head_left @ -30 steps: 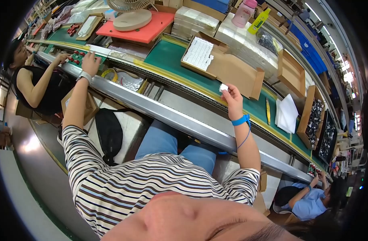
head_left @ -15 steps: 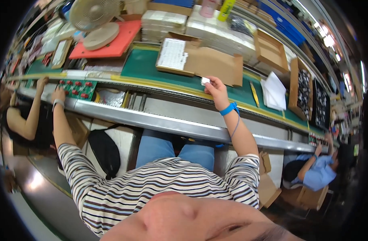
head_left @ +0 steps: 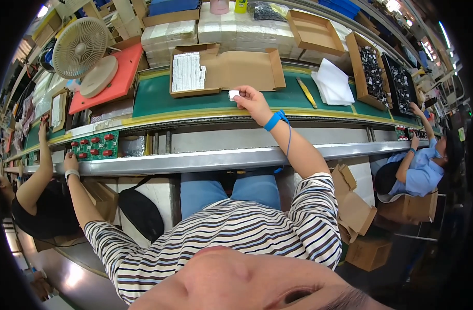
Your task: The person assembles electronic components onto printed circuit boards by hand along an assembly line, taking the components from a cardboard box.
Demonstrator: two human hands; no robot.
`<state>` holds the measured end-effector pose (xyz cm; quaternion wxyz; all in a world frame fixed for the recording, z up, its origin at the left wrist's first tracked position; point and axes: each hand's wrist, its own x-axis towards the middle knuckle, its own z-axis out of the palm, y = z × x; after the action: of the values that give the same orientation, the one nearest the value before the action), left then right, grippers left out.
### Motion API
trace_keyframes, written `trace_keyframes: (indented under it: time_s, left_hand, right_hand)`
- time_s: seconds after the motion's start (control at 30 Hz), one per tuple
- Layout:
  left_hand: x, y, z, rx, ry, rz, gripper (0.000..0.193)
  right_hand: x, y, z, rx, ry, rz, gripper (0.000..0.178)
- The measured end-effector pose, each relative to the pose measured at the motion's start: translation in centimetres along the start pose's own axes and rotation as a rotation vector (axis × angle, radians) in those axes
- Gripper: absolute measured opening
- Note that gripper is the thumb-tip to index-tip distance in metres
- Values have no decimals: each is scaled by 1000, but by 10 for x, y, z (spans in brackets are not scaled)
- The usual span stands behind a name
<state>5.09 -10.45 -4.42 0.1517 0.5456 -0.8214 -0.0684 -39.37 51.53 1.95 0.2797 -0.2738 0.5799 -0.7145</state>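
Observation:
My right hand (head_left: 253, 102) pinches a small white rectangular piece (head_left: 233, 95) between thumb and fingers, just in front of the open cardboard box (head_left: 246, 72). Rows of similar white pieces (head_left: 189, 72) fill the left part of that box. At the far left, my left hand (head_left: 71, 162) is closed at the near left corner of a green circuit board (head_left: 96, 146) with several red parts on it. The board lies on the conveyor rail, and my fingertips are partly hidden there.
A metal rail (head_left: 195, 161) runs along the near edge. Behind lie yellow tweezers (head_left: 306, 93), white sheets (head_left: 332, 82) and a box of dark parts (head_left: 369, 72). A fan (head_left: 80, 47) stands on a red board at left. Co-workers sit at both sides.
The view has turned and shifted. My right hand still pinches the white piece and has come nearer the front of the box with it. My left hand stays at the circuit board's left end.

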Motion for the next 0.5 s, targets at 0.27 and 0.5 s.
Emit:
trace_keyframes:
  time_s: [0.27,0.5]
  left_hand:
    - [-45,54,-12,-156,-67,109,24]
    - [-87,115,-11,-302,-174,258,21]
  right_hand:
    - [-1,3,-2,17,-30,-18,25]
    - [-9,-3,-9,-7,-32,-20,26]
